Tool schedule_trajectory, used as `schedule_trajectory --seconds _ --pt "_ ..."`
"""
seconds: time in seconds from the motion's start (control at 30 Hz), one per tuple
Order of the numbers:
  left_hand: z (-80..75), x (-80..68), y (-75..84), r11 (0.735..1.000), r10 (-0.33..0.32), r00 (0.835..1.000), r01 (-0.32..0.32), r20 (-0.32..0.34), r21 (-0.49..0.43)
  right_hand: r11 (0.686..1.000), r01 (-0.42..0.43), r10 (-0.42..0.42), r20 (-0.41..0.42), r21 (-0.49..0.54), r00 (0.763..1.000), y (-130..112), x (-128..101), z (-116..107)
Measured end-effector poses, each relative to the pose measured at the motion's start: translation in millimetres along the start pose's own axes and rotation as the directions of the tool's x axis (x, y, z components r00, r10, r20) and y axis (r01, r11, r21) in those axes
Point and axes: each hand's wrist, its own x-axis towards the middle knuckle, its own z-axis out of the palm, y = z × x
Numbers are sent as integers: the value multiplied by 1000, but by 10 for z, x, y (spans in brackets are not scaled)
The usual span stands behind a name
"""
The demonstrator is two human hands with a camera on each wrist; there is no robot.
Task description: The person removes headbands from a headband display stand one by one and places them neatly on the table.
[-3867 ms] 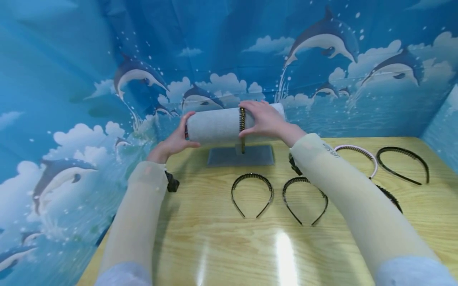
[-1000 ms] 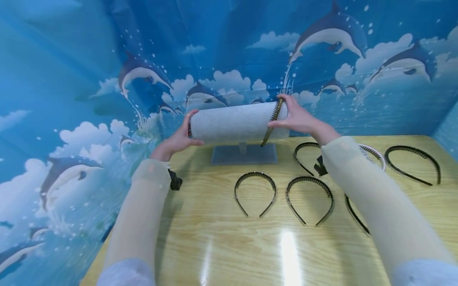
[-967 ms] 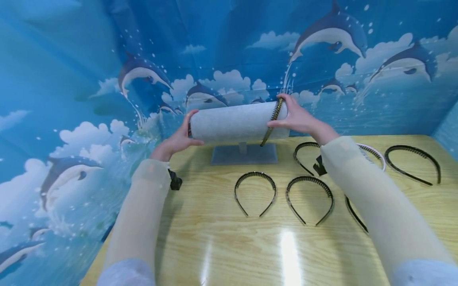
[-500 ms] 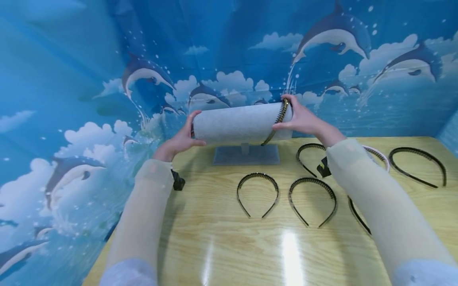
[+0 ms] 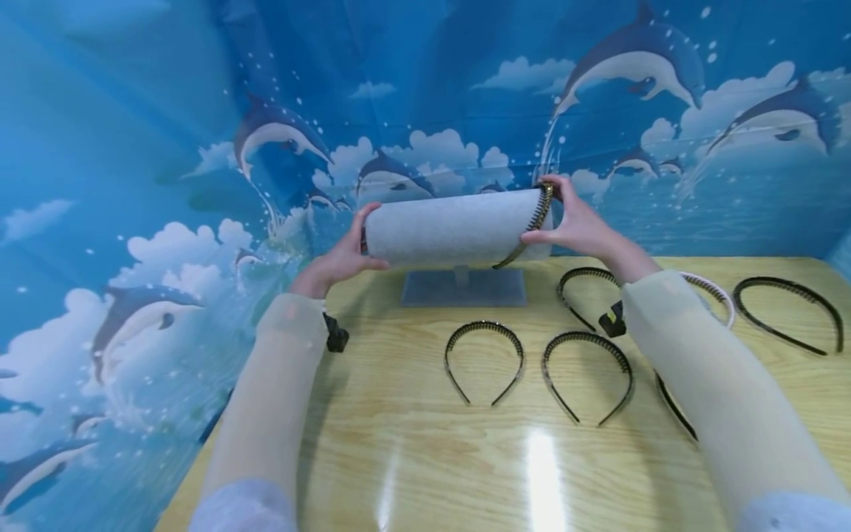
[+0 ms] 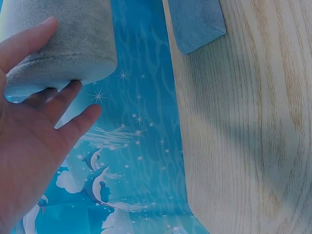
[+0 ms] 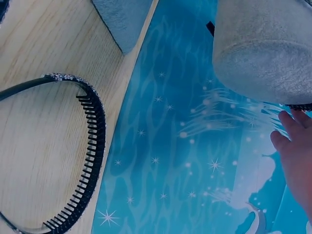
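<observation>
1. A grey velvet display roll (image 5: pixel 455 227) on a stand is seen at the centre of the head view; its flat base (image 5: pixel 463 287) rests on the wooden table (image 5: pixel 425 458).
2. The left hand (image 5: pixel 340 258) is laid against the roll's left end with fingers straight and relaxed; nothing is gripped, the end being only steadied, as the left wrist view (image 6: pixel 29 141) confirms.
3. A gold-toothed headband (image 5: pixel 532 225) is pinched at the roll's right end by the right hand (image 5: pixel 577 225), thumb below and fingers curled over its top. The band sits tilted, close to the roll's edge.
4. It is judged that the band could slip off the right end if pushed further, since little of the roll remains beyond it.
5. The stand might be tipped or slid if the left hand's support were eased while the band is pressed on.
6. No true containers are seen. The roll serves as holder and carries this band; a dark band seems to sit at its left end, largely hidden.
7. Several black headbands (image 5: pixel 484 358) (image 5: pixel 586 373) (image 5: pixel 787 314) lie loose on the table, lower right.
</observation>
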Motion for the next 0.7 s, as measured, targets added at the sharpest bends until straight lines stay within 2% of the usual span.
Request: schedule_trajectory --seconds 0.23,0.47,0.7 --pt "-4 -11 -4 1000 0 1000 0 2 -15 998 -58 58 5 27 998 99 -135 -92" --pt "4 -5 13 1000 -1 1000 1 6 -1 995 -99 99 -4 -15 995 194 -347 -218" --pt "10 -6 9 1000 -14 1000 14 4 5 991 -122 118 -55 -59 991 238 -595 -359"
